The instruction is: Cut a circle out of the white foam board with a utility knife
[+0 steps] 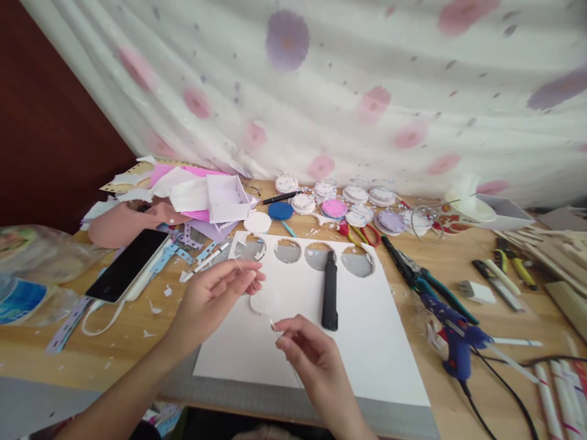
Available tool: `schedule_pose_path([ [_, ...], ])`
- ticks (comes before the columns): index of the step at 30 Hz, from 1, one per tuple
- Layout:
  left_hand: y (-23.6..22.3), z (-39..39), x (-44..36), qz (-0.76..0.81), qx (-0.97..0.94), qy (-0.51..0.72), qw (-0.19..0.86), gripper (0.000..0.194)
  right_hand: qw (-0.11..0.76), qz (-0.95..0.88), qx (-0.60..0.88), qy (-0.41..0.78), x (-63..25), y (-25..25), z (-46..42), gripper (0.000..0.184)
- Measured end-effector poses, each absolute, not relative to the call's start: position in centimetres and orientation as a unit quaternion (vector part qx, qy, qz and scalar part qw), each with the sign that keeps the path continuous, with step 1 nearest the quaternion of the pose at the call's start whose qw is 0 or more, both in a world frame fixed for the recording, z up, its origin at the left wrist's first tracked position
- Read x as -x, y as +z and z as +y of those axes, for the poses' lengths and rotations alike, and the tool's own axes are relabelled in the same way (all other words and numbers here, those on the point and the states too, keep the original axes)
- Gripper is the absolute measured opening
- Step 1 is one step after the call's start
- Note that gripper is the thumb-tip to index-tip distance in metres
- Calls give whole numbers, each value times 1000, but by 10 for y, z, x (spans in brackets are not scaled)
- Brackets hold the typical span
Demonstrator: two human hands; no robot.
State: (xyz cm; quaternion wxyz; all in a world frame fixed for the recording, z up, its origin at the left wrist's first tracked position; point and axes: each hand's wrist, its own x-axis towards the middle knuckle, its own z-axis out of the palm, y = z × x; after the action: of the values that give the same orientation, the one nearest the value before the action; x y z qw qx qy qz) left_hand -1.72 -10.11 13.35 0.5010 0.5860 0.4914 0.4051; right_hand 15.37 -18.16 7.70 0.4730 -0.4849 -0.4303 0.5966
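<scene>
Between my hands runs a thin pale strand (261,314), curved in a loose arc above the white sheet; whether it is thread or wire I cannot make out. My left hand (215,299) is closed, thumb against fingers, with a fine strand at its fingertips. Lower and to the right, my right hand (316,360) pinches the strand, and a fine end hangs below its fingers. Under both hands lies a white sheet (371,342) with several round holes cut along its far edge. A black utility knife (329,299) rests on it, right of my hands.
A grey cutting mat (394,415) lies under the sheet. Rightward are pliers (440,287) and a blue glue gun (458,342) with its cord. Several layered paper discs (355,194) and scissors (369,235) lie behind. A phone (128,266) and paper scraps (188,189) are at left.
</scene>
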Motion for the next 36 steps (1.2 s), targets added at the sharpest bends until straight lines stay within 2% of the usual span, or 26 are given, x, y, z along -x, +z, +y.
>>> schedule_pose_path([
  [3, 134, -99, 14, 490, -583, 406, 505, 18, 471, -416, 483, 610, -148, 72, -184, 21],
  [17, 126, -120, 17, 434, -625, 290, 581, 22, 485, -392, 473, 622, -148, 70, -190, 24],
  [29, 139, -118, 10, 424, -626, 324, 569, 27, 505, -418, 457, 601, -154, 80, -184, 23],
  [32, 147, -111, 23, 438, -624, 364, 534, 29, 562, -402, 474, 546, -173, 86, -182, 21],
  [36, 165, -99, 43, 403, -567, 500, 515, 25, 693, -330, 449, 458, -203, 108, -176, 13],
])
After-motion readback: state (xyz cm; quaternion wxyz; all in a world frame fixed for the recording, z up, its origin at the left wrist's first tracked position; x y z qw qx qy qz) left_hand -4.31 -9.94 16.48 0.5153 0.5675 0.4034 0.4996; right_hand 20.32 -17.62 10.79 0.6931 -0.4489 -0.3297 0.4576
